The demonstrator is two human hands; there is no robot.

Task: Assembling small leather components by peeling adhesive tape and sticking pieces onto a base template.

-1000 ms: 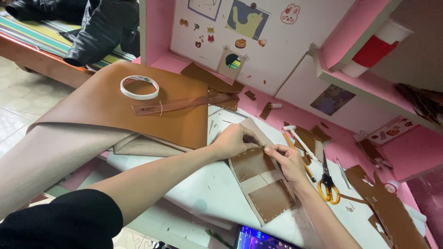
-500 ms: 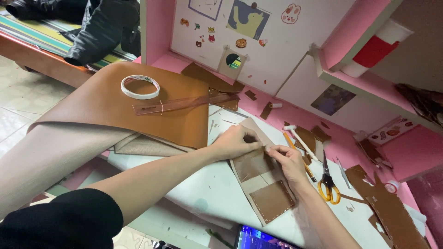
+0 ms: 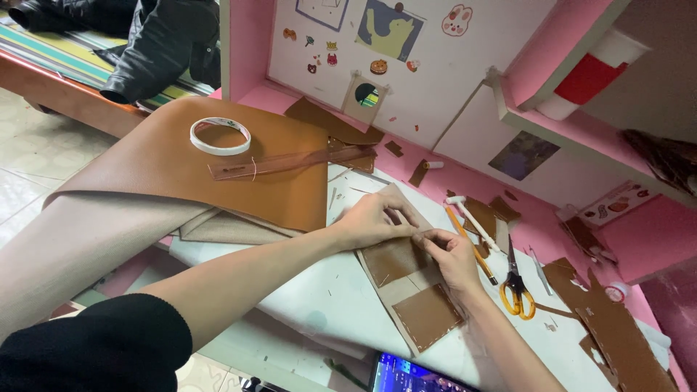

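A brown leather piece with stitched squares lies on the white work mat. My left hand presses on its upper end, fingers curled over the edge. My right hand pinches the same upper edge right beside the left fingertips; what is between the fingertips is too small to tell. Both hands touch the piece and almost touch each other.
A big brown leather sheet drapes off the left, carrying a tape ring and a clear ruler. Yellow-handled scissors, pencils and leather scraps lie to the right. A screen glows at the bottom edge.
Both hands stay on the piece's upper edge; the fingers shift only slightly, and nothing else has moved.
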